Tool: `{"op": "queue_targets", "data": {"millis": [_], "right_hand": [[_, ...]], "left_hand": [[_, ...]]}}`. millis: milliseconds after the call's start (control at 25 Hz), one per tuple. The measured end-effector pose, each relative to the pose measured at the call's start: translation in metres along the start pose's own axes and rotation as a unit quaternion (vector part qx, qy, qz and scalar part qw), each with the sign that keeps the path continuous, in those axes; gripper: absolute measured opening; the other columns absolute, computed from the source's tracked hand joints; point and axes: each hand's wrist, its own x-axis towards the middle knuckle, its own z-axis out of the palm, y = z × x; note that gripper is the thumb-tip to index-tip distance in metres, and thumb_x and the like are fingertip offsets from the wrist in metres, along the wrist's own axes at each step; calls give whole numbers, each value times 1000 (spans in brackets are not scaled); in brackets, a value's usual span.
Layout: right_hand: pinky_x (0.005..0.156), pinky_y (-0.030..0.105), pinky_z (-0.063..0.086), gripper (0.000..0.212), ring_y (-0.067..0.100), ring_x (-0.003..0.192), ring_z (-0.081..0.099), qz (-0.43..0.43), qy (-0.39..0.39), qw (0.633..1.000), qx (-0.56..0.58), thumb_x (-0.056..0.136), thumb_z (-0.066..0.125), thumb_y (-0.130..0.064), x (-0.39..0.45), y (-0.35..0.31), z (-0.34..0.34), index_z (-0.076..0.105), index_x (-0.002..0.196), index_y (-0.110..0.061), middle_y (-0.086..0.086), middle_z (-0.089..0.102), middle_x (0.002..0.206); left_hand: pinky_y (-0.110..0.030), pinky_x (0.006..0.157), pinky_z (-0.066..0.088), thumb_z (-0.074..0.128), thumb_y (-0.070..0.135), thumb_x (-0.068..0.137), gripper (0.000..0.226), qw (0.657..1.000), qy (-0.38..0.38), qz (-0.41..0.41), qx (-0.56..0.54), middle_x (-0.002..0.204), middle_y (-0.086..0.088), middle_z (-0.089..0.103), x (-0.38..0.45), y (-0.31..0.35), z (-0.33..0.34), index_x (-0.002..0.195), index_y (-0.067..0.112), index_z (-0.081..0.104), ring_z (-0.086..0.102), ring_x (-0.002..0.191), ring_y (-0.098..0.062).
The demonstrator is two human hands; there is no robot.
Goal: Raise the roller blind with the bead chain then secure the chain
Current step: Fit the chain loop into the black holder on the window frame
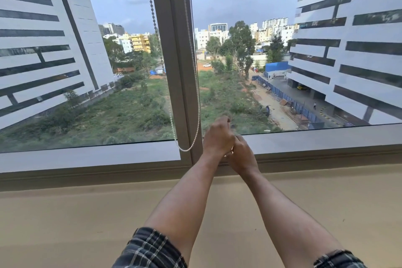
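The white bead chain hangs as a long loop in front of the grey window mullion. Its lowest point ends just above the lower window frame, and neither hand touches it. The roller blind itself is out of view above. My left hand is just right of the loop, fingers curled closed, with nothing visible in them. My right hand presses against it from below, back to the camera, its fingers hidden behind the left hand. Both hands are at the lower frame, right of the mullion.
A wide beige sill runs beneath the window between me and the glass. The lower window frame crosses the view. Through the panes are white buildings, trees and a green lot. Checked sleeves show at the bottom edge.
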Motion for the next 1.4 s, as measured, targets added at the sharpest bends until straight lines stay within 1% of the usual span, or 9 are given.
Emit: {"op": "queue_targets", "data": {"millis": [160,280,400,600,760,920,1040,1240,1400], "right_hand": [[88,40,49,26,36,113,60,47,8,996,-75,92,62,-11,18,25,-4,68,116,-5,16,63,120],[98,42,46,42,34,125,54,73,-33,984,-157,91,64,-24,31,43,-4,60,132,-11,14,59,132],[102,41,44,52,33,129,51,104,-83,971,-197,94,60,-34,41,59,1,52,143,-17,12,54,142],[97,39,45,37,32,124,53,75,-85,965,-238,99,53,-29,54,73,13,64,132,-19,10,62,134],[95,40,50,29,33,124,52,62,-73,979,-180,98,58,-19,59,77,18,73,121,-11,14,66,124],[89,42,51,22,36,120,54,46,-61,986,-148,99,59,-16,62,76,19,72,111,-4,18,67,115],[79,41,49,18,39,105,60,54,6,995,-81,100,58,-16,64,66,21,70,106,-4,19,66,112],[76,25,36,11,34,93,60,63,72,993,69,99,60,-10,66,44,25,68,102,-2,15,61,104],[74,17,41,9,26,88,61,30,93,987,128,95,63,-4,58,25,29,70,100,-4,7,62,96]], "left_hand": [[-43,95,50,52,13,96,34,994,-58,-81,32,133,-16,61,2,-22,28,127,5,59,59,123,-37],[-41,99,49,61,19,95,42,989,-67,-123,48,139,-16,58,7,-37,44,135,5,55,58,127,-35],[-40,97,49,66,23,94,43,982,-86,-165,42,137,-17,59,12,-51,57,131,6,54,59,126,-35],[-37,81,49,68,20,94,33,977,-92,-190,33,124,-17,64,21,-66,75,122,9,54,63,115,-36],[-35,74,48,67,11,92,24,978,-68,-196,10,98,-11,62,25,-74,80,115,11,56,67,102,-36],[-31,71,41,74,20,91,23,980,-46,-191,-29,105,-13,71,24,-81,81,106,13,58,67,99,-35],[-32,69,44,79,31,87,26,986,-51,-151,-50,99,-9,74,19,-84,81,97,17,59,67,93,-32],[-35,80,56,77,40,88,29,987,-56,-139,-51,107,-6,77,5,-86,69,105,17,67,70,100,-28],[-27,72,44,74,34,90,26,989,-53,-125,-60,104,-6,77,-11,-85,55,104,13,69,70,97,-25]]}}
